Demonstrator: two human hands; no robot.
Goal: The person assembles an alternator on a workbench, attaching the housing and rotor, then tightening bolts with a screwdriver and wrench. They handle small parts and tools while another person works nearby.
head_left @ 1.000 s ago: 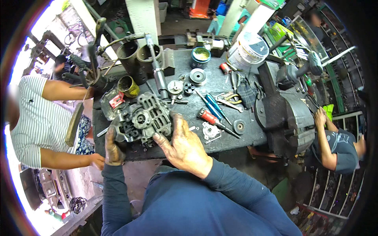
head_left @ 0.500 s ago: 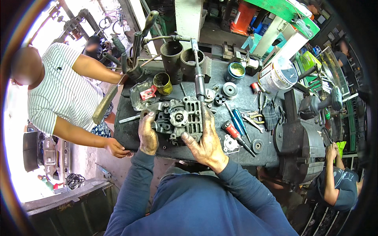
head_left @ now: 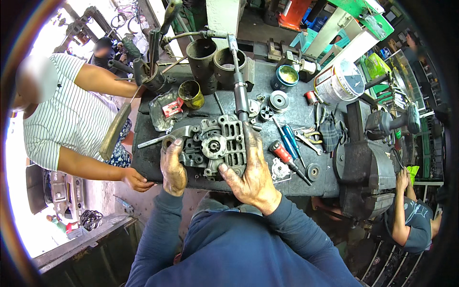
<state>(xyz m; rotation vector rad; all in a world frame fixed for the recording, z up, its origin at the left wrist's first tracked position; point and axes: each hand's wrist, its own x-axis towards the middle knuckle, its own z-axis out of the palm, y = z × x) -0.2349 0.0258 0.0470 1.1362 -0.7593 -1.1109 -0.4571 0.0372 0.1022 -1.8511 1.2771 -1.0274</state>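
Note:
A grey cast-metal machine housing (head_left: 215,146) with slotted vents and a round hub is held in both my hands over the near part of the bench. My left hand (head_left: 174,170) grips its left side, by the curved arm. On the other side, my right hand (head_left: 254,177) wraps the slotted edge, thumb on the front and fingers partly hidden behind. A long metal tool (head_left: 240,91) lies beyond my right fingertips; whether they touch cannot be seen. Beside my right hand are a red-handled tool (head_left: 282,154) and a flat metal plate (head_left: 280,168).
Screwdrivers (head_left: 289,138), a wrench (head_left: 308,143) and pulleys (head_left: 279,101) lie to the right on the dark bench (head_left: 330,172). Metal cylinders (head_left: 201,62), a yellow can (head_left: 191,94) and a white bucket (head_left: 338,82) stand farther back. Another person (head_left: 81,124) stands at the left edge, a hand on the bench corner.
The housing and both my hands have shifted slightly left in view, still gripping. The whole scene has shifted a little with the camera. The other person's lower hand now rests nearer the bench corner.

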